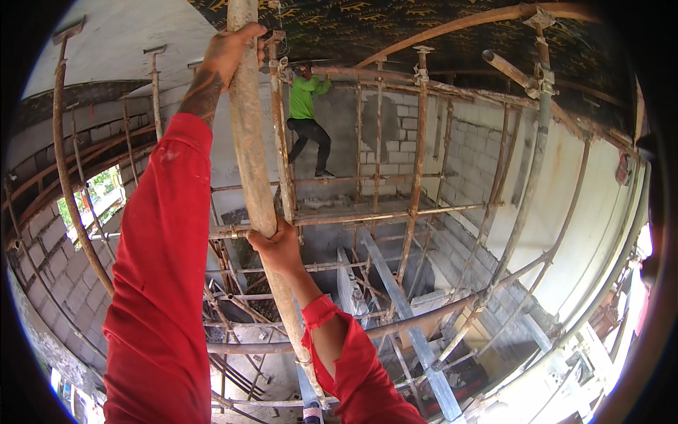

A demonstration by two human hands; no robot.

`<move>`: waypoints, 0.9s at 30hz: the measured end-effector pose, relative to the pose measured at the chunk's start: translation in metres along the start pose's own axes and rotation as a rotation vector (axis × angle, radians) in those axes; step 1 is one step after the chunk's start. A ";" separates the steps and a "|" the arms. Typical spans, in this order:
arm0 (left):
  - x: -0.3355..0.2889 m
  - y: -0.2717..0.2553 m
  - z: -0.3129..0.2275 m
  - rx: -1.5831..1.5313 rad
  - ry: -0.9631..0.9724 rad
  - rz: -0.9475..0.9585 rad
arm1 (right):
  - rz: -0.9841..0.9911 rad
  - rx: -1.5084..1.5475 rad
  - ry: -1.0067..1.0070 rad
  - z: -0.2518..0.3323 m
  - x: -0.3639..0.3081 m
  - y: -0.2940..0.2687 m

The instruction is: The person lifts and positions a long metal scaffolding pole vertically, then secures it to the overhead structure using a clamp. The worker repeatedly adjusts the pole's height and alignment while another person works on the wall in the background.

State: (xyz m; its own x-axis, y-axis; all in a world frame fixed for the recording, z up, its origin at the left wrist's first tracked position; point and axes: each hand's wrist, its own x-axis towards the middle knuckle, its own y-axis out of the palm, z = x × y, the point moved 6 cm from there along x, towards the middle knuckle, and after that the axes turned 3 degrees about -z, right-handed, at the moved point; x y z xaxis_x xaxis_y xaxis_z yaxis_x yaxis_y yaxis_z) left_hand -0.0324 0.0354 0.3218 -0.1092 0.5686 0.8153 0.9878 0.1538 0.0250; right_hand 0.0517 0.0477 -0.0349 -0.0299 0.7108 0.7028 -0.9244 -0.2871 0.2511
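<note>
A thick, rust-stained scaffold pole (252,155) runs close in front of me, slanting from the top edge down to the lower middle. High on it, my left hand (229,53) is closed around the tube, arm stretched up in a red sleeve. Lower down, my right hand (277,247) also grips the same pole, its fingers partly hidden behind the tube. Beside that hand, a horizontal scaffold tube (328,219) passes behind the pole. An upright tube with a clamp (284,71) stands just right of my left hand.
A co-worker in a green top (302,99) stands on a far scaffold tube, arms raised toward the ceiling panels (424,32). Metal planks (406,311) slope below. A long curved-looking tube (395,328) crosses lower down. Block walls (63,275) and upright props (60,155) stand at left.
</note>
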 end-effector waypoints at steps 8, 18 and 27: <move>-0.004 0.001 -0.005 -0.008 0.007 -0.001 | 0.010 0.051 -0.038 -0.007 0.000 0.001; 0.001 -0.001 0.000 -0.019 -0.002 0.002 | 0.033 0.073 -0.059 -0.015 0.002 0.001; -0.010 0.002 -0.010 -0.033 -0.039 0.025 | -0.003 0.017 0.021 -0.003 -0.003 0.003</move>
State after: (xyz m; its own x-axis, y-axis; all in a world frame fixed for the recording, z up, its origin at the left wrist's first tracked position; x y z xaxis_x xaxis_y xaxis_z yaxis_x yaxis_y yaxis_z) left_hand -0.0286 0.0217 0.3199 -0.0881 0.6027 0.7931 0.9933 0.1125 0.0248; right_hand 0.0476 0.0470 -0.0385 -0.0348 0.7247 0.6882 -0.9178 -0.2957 0.2650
